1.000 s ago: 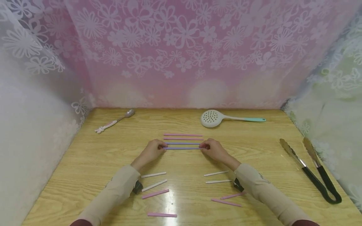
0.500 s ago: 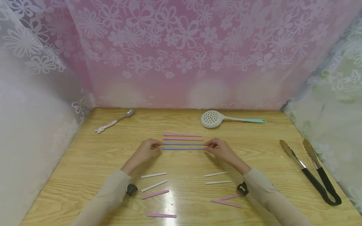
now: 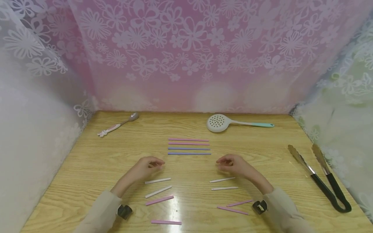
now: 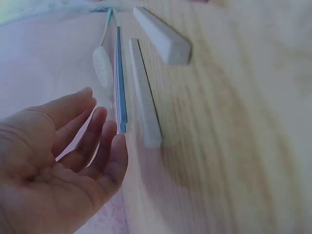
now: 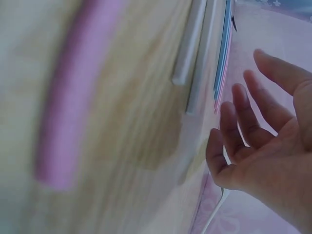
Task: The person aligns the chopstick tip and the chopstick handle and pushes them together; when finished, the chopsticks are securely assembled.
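Observation:
Two blue chopsticks [image 3: 189, 153] lie side by side across the middle of the wooden table, with two pink chopsticks [image 3: 188, 144] parallel just beyond them. My left hand [image 3: 148, 166] hovers in front of their left ends, fingers loosely curved around nothing. On the other side my right hand [image 3: 234, 165] hangs the same way near their right ends. Below the left hand lie two short white sticks [image 3: 158, 191], and two thinner white sticks [image 3: 224, 188] lie by the right hand. In the left wrist view, the hand [image 4: 73, 156] shows an unfilled palm.
Nearer the front are two short pink sticks [image 3: 166, 222] on the left and two thinner pink sticks [image 3: 232, 210] on the right. A spoon [image 3: 118, 125] and a slotted skimmer [image 3: 218, 123] lie at the back. Black-handled tongs [image 3: 326, 187] rest at the right edge.
Both hands have let go of the blue chopsticks' ends and drawn apart and back toward the body. The blue chopsticks stay lying parallel to the pink ones.

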`<state>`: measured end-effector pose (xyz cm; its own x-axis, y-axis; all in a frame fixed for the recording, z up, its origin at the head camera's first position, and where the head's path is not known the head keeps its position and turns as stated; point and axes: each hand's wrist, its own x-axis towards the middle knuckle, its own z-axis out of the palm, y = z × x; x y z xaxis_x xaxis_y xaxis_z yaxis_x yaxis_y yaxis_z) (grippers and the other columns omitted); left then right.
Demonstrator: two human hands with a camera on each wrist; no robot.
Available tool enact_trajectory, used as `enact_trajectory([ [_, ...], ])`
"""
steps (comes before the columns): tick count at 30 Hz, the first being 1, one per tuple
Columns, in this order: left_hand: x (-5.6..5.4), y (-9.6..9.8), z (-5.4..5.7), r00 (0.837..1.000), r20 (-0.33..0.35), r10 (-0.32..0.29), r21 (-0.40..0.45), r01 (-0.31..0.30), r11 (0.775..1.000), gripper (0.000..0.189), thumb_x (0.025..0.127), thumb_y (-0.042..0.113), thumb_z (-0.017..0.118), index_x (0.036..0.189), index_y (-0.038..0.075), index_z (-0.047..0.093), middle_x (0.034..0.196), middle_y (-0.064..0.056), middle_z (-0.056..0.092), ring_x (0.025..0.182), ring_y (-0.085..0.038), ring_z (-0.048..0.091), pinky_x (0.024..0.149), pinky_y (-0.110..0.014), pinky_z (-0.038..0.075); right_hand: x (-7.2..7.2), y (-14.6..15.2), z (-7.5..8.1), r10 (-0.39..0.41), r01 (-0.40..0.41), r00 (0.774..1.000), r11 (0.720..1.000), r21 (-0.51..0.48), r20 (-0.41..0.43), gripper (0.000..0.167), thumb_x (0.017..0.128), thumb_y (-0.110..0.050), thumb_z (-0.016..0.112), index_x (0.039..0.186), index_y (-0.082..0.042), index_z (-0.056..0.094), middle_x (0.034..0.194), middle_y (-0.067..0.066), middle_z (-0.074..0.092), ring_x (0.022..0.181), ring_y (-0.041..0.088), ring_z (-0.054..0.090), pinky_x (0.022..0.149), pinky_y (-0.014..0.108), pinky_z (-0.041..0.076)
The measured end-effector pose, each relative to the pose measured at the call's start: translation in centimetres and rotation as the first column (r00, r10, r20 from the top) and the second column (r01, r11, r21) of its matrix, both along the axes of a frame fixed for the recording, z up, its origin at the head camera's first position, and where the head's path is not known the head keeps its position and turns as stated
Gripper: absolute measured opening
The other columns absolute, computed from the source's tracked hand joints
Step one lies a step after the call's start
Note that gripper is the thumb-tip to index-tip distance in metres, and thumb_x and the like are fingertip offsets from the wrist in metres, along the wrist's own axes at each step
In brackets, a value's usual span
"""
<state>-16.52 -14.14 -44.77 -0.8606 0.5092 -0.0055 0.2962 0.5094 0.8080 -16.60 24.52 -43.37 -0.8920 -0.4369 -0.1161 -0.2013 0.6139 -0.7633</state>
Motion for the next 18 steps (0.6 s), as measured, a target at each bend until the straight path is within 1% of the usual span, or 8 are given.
enact_trajectory([
  [2,0.5,-0.5,0.0,1.000,0.013,-0.020,0.007,0.020,1.000,0.025,0.095,0.015,0.059,0.112,-0.002,0.066,0.111,-0.014,0.066,0.097,-0.024,0.060,0.085,-0.037,0.051,0.4,0.1,-0.1,0.029,-0.029,0.999,1.000,-0.013,0.016,0.027,0.089,-0.017,0.067,0.108,0.002,0.066,0.101,0.011,0.065,0.089,0.018,0.058,0.074,0.028,0.051],
  [5,1.0,-1.2,-0.2,0.998,0.039,-0.047,0.011,0.047,0.999,0.026,0.095,0.018,0.059,0.112,-0.001,0.066,0.111,-0.013,0.067,0.099,-0.025,0.060,0.088,-0.039,0.051,1.2,0.3,-0.2,0.049,-0.049,0.998,0.999,-0.015,0.046,0.027,0.089,-0.017,0.068,0.109,0.002,0.065,0.103,0.011,0.064,0.092,0.020,0.058,0.077,0.028,0.051],
  [6,1.2,-1.5,-0.3,0.997,0.049,-0.060,0.017,0.059,0.998,0.026,0.095,0.018,0.059,0.112,-0.001,0.066,0.111,-0.013,0.066,0.100,-0.026,0.061,0.089,-0.039,0.051,1.3,0.3,-0.2,0.063,-0.063,0.997,0.998,-0.007,0.036,0.028,0.089,-0.017,0.068,0.109,0.002,0.065,0.104,0.011,0.065,0.094,0.021,0.058,0.080,0.029,0.050],
  [10,1.9,-2.0,-0.5,0.989,0.115,-0.090,0.035,0.087,0.996,0.026,0.094,0.017,0.061,0.112,-0.001,0.065,0.112,-0.013,0.066,0.103,-0.027,0.061,0.090,-0.038,0.051,1.9,0.6,-0.7,0.080,-0.081,0.996,0.997,0.021,0.045,0.028,0.088,-0.019,0.069,0.107,0.001,0.066,0.104,0.009,0.065,0.096,0.022,0.060,0.082,0.027,0.050],
  [12,2.3,-2.1,-0.5,0.985,0.143,-0.093,0.042,0.088,0.995,0.026,0.093,0.017,0.061,0.113,0.000,0.065,0.112,-0.012,0.066,0.101,-0.025,0.060,0.088,-0.033,0.051,2.2,0.7,-0.9,0.083,-0.085,0.996,0.996,0.035,0.041,0.028,0.087,-0.020,0.070,0.107,0.000,0.066,0.103,0.008,0.064,0.095,0.019,0.059,0.081,0.025,0.050],
  [15,2.7,-2.0,-0.7,0.984,0.162,-0.079,0.030,0.075,0.997,0.027,0.092,0.019,0.063,0.113,0.002,0.066,0.111,-0.009,0.066,0.097,-0.020,0.059,0.085,-0.026,0.049,2.4,0.9,-1.0,0.090,-0.092,0.995,0.995,0.030,0.048,0.030,0.086,-0.020,0.071,0.107,-0.001,0.065,0.103,0.006,0.062,0.092,0.015,0.055,0.079,0.022,0.048],
  [18,2.9,-1.9,-0.9,0.983,0.171,-0.067,0.019,0.065,0.998,0.027,0.092,0.021,0.064,0.113,0.004,0.066,0.110,-0.006,0.065,0.095,-0.018,0.057,0.083,-0.024,0.048,2.5,1.0,-1.0,0.109,-0.110,0.993,0.994,0.010,0.048,0.030,0.086,-0.019,0.071,0.108,0.001,0.064,0.103,0.007,0.061,0.091,0.013,0.053,0.079,0.023,0.047],
])
